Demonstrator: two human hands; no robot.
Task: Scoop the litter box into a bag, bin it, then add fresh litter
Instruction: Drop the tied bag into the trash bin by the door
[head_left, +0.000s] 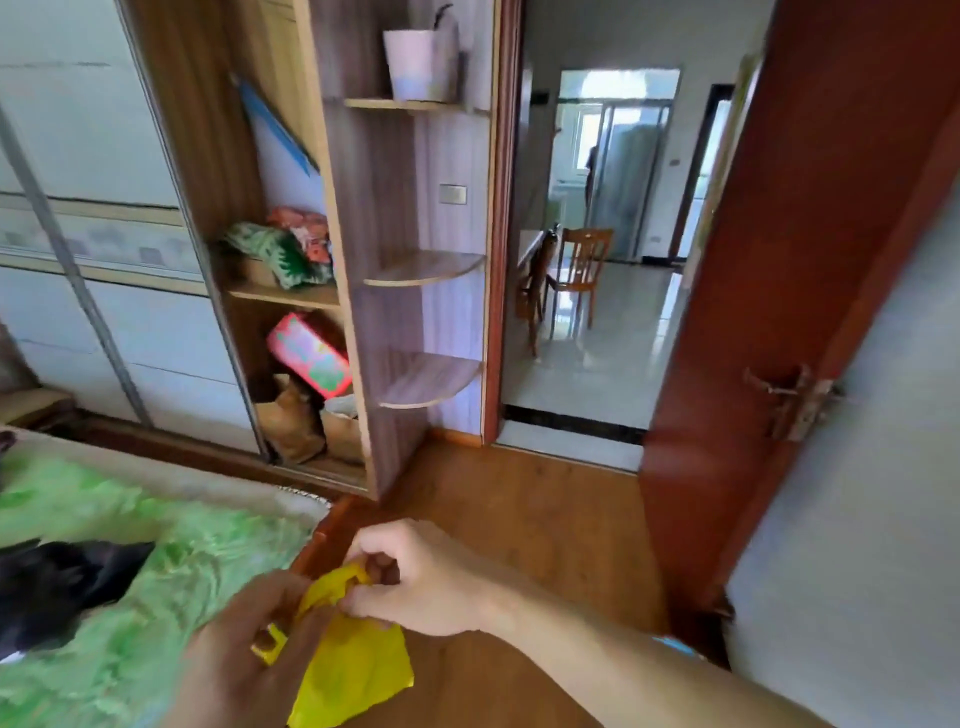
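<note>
A yellow plastic bag (353, 670) hangs crumpled between both hands at the bottom centre of the view. My left hand (244, 644) grips its lower left part, with a bit of yellow showing between the fingers. My right hand (415, 577) pinches the bag's top edge with thumb and fingers. No litter box or scoop is in view.
A bed with a green cover (130, 561) and a dark shape on it lies to the left. A wooden shelf unit (363, 270) with bags stands ahead. The red-brown door (779, 312) is open onto a tiled room with wooden chairs (576, 270). Wooden floor (519, 509) lies ahead.
</note>
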